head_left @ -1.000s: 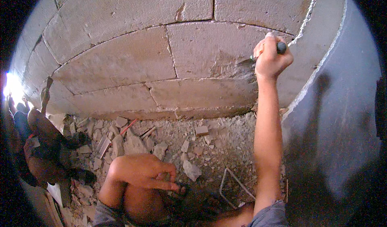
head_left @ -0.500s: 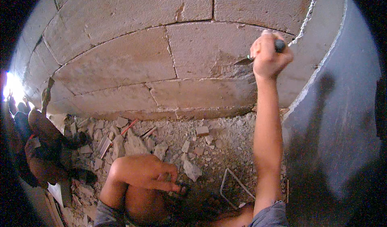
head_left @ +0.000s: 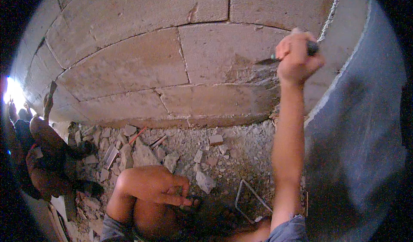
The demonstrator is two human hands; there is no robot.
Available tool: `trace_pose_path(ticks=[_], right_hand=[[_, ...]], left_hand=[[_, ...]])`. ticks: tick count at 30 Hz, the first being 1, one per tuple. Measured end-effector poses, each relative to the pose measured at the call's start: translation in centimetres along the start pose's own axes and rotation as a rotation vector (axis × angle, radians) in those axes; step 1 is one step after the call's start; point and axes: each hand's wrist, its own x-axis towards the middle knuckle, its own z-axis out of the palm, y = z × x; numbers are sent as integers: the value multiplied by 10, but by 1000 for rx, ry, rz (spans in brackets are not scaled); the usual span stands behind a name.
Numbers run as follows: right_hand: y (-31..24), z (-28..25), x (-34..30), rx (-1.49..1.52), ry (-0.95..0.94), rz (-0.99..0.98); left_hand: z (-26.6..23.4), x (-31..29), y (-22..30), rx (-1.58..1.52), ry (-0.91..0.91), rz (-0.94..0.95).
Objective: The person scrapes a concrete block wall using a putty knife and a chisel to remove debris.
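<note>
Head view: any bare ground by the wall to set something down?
Barest patch: the gritty ground between the wall base and the bent wire loop, left of the right hand's forearm; only small chips there. Crowded: rubble pile left of the left hand, toward the other person.

Two hands show: the right hand (head_left: 297,59) at upper right, the left hand (head_left: 165,190) at lower centre. One trowel (head_left: 275,60) sits in the right fist. One wire loop (head_left: 253,201) lies at lower centre. One other person (head_left: 47,156) crouches at the left edge. Stone rubble pieces (head_left: 142,154) are too many to count.
</note>
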Motion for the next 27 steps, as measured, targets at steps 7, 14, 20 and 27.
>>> trace_pose_path(ticks=[7, 14, 20, 27], right_hand=[[42, -24, -9, -267, 52, -36], [-14, 15, 1, -63, 62, -28], [53, -14, -12, -263, 13, -30], [-1, 17, -10, -5, 75, 107]], left_hand=[[-1, 22, -18, 9, -30, 76], [-3, 12, 0, 56, -36, -36], [1, 17, -3, 86, -8, 9], [-5, 16, 2, 46, -37, 16]])
